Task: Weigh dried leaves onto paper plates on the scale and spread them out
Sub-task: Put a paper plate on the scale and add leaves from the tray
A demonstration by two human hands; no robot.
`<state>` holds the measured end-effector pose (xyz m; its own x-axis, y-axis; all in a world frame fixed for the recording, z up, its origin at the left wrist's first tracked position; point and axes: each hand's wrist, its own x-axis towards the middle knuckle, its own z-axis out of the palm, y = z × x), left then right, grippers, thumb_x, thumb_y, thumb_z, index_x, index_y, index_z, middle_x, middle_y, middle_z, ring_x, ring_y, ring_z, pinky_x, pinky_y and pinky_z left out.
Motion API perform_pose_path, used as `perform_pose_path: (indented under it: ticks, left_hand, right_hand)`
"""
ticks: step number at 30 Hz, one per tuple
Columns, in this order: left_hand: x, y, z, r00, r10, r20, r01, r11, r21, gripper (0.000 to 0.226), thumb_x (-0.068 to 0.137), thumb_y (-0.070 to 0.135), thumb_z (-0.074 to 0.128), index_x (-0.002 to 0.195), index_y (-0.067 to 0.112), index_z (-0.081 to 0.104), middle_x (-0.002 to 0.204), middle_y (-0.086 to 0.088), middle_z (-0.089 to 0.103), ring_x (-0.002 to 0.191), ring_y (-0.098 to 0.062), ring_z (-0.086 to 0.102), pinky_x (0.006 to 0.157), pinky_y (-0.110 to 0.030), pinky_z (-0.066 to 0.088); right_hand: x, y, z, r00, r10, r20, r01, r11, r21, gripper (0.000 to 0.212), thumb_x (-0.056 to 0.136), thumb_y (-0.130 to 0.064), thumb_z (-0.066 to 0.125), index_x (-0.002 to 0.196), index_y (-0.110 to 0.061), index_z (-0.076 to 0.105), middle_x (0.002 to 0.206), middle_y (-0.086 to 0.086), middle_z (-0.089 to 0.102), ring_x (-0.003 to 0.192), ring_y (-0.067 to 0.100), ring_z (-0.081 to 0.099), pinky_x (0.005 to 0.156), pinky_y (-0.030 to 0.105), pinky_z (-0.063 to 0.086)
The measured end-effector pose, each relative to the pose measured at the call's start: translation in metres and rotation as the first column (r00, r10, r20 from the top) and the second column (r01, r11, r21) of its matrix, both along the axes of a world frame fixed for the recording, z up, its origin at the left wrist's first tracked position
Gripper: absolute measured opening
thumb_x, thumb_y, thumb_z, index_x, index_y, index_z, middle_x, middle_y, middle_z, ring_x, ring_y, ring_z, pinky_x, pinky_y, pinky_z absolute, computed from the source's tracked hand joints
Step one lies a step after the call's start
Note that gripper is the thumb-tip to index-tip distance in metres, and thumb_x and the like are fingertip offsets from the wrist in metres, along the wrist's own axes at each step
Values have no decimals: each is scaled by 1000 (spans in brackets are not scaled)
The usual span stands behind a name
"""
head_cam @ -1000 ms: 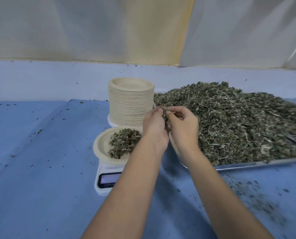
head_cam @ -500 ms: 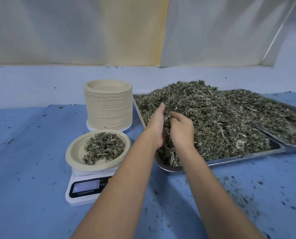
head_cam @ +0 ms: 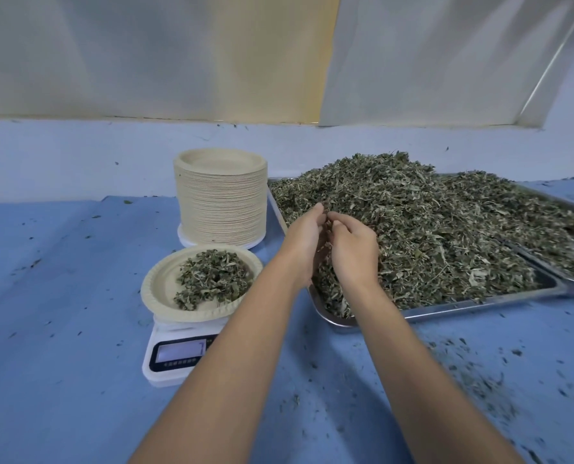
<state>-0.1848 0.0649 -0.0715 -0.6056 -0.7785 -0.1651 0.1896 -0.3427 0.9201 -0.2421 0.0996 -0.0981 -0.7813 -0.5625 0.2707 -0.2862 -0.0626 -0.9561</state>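
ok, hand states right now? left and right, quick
Left hand: open, fingers fairly straight, cupped against the dried leaves.
Right hand: closed, fingers curled round a clump of those leaves.

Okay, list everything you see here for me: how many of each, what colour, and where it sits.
paper plate: one, beige, on the scale
leaves on the plate: one small pile, grey-green, towards its right side
scale: one, white with a dark display panel, front left
plate stack: one tall stack, beige, behind the scale
metal tray: one, silver, right of the scale
heap of dried leaves: one, grey-green, filling that tray
second tray: one, silver, far right, also holding leaves
table cover: one, blue
leaf crumbs: many, dark, scattered front right
left hand: fingers fairly straight, at the heap's near left edge
right hand: fingers curled on leaves, beside the left
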Motion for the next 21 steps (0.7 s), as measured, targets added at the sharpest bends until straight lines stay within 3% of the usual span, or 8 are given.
perform_pose_path:
  ticks: [2, 4, 7, 9, 13, 15, 18, 21]
  left_hand:
    - [13, 2, 3, 998, 42, -44, -44, 998, -47, 45, 102, 26, 39, 140, 2, 41, 143, -13, 45, 132, -22, 44, 111, -34, 32]
    - [32, 2, 6, 988, 116, -101, -126, 988, -94, 45, 101, 17, 41, 142, 1, 36, 146, -13, 41, 135, -22, 40, 110, -30, 31]
    - [73, -4, 8, 943, 250, -218, -283, 950, -135, 36, 98, 10, 45, 133, 1, 47, 116, -4, 61, 112, -15, 56, 101, -27, 43]
    - [104, -14, 7, 918, 311, -246, -356, 920, -166, 31, 98, 10, 44, 126, 4, 54, 110, 0, 62, 102, -9, 59, 92, -21, 47]
    - [156, -33, -3, 869, 477, -134, -494, 811, -313, 29, 99, 17, 40, 123, 23, 56, 129, 7, 55, 114, -1, 50, 98, -21, 38]
    - [171, -41, -12, 828, 557, -62, -543, 771, -332, 32, 99, 20, 39, 127, 27, 53, 136, 10, 50, 120, 0, 46, 98, -20, 32]
    - [180, -47, -25, 789, 613, 42, -581, 765, -278, 40, 100, 25, 38, 139, 25, 44, 145, 10, 40, 128, -5, 36, 96, -22, 25]
    - [180, -49, -35, 767, 634, 100, -596, 762, -253, 42, 100, 23, 38, 143, 22, 39, 148, 7, 36, 134, -11, 33, 95, -25, 24]
  right_hand:
    - [6, -1, 2, 999, 37, 13, -36, 998, -57, 31, 96, -9, 44, 116, -12, 67, 116, 5, 67, 111, 18, 60, 102, 40, 45]
    - [14, 0, 4, 996, 91, 18, -88, 989, -121, 31, 95, -9, 45, 115, -15, 68, 116, 1, 67, 112, 14, 60, 103, 37, 45]
    - [32, -1, 7, 969, 233, 83, -207, 947, -246, 30, 95, -11, 46, 107, -27, 69, 108, -7, 69, 105, 5, 64, 95, 24, 49]
    - [45, -6, 8, 959, 270, 85, -245, 942, -228, 28, 96, -13, 46, 112, -23, 68, 104, -10, 68, 104, 3, 63, 93, 21, 49]
    - [66, -25, 1, 962, 256, 95, -245, 963, -115, 29, 96, -15, 49, 119, -17, 66, 91, -24, 61, 90, -9, 56, 83, 15, 43]
    - [76, -31, -6, 969, 233, 79, -230, 972, -46, 32, 96, -15, 46, 124, -16, 62, 102, -18, 63, 92, -6, 54, 82, 13, 40]
    - [83, -36, -17, 976, 205, 78, -209, 977, 45, 36, 97, -17, 43, 130, -14, 57, 129, -2, 58, 115, 11, 52, 93, 22, 36]
    - [82, -38, -23, 976, 205, 80, -211, 974, 82, 37, 98, -18, 42, 132, -14, 56, 133, 0, 56, 117, 12, 49, 95, 25, 35]
